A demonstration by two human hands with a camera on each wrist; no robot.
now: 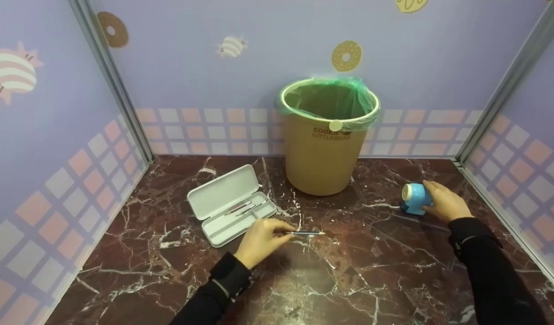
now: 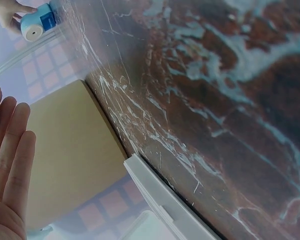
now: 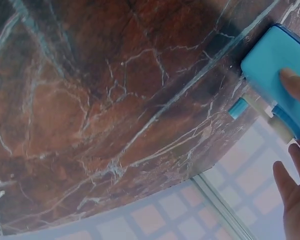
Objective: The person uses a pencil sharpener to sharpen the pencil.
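One pencil (image 1: pixel 309 233) is outside both the open case (image 1: pixel 225 192) and the blue sharpener (image 1: pixel 419 195), so we judge the work partway along; whether sharpening is done we cannot tell, and the pencil is not yet put away. We see it over the desk (image 1: pixel 304 289), nearer us than the bin (image 1: pixel 322 158), its long axis running nearly left to right, pale tip pointing right. The left hand's (image 1: pixel 263 241) fingers pinch its blunt end; the right hand (image 1: pixel 447 201) grips the sharpener.
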